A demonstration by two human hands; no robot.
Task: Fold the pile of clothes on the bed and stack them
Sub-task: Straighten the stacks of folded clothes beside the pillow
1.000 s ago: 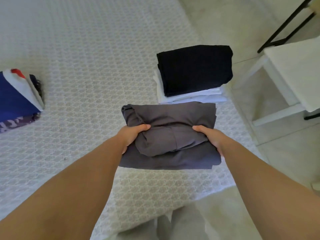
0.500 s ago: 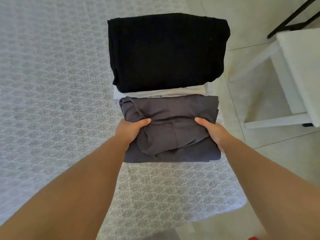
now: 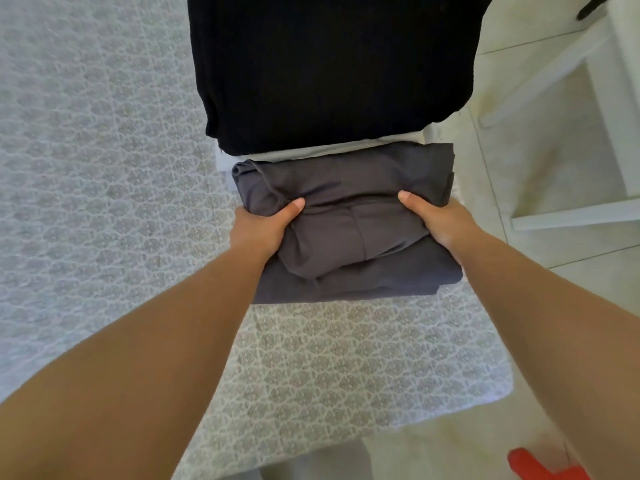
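Beyond the fingertips, a folded black garment on top of a stack, with white folded pieces showing beneath its near edge. To the right of the right hand, tiled floor and the legs of a white chair; near the right elbow, a red object cut off by the frame (cannot tell what). Under both forearms, the patterned bedspread. No brand, label or writing legible anywhere.

Left hand and right hand apart, each clamped on an end of the folded grey garment, thumbs on top, fingers hidden below. Grey garment held just short of the stack, far edge overlapping the white pieces. Compared with a second ago: stack much closer, blue pile to the left gone from view, grip unchanged.
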